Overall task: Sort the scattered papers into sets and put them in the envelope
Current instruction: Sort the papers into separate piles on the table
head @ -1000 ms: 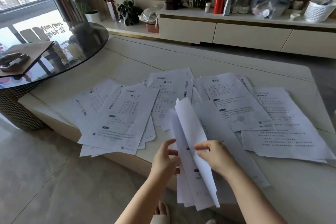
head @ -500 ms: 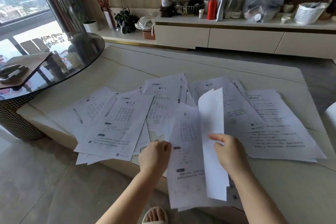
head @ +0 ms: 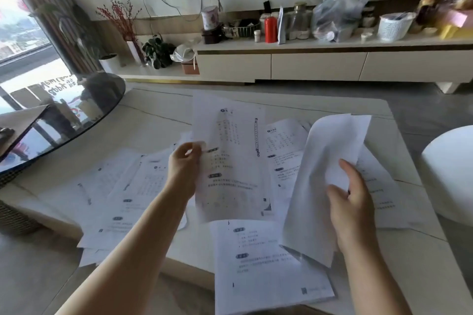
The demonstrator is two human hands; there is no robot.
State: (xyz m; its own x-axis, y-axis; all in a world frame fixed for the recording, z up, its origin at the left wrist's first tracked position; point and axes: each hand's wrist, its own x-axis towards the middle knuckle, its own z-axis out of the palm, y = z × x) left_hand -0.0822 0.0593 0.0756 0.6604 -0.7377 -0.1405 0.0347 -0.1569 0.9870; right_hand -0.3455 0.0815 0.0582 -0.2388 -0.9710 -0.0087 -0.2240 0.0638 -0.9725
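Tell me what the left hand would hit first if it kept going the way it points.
The left hand points up and away over the table, pinching a printed sheet. Straight ahead looks free above the bare tabletop; beyond that stands the low cabinet, though depth is hard to judge.

Matt white printed paper sheets, smooth pale stone-look table, glossy dark glass tabletop

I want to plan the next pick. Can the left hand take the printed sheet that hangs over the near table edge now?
Probably not at once. The left hand already pinches a raised printed page, so it is occupied. The overhanging sheet itself lies uncovered below, with only the blank sheet in the right hand over one corner.
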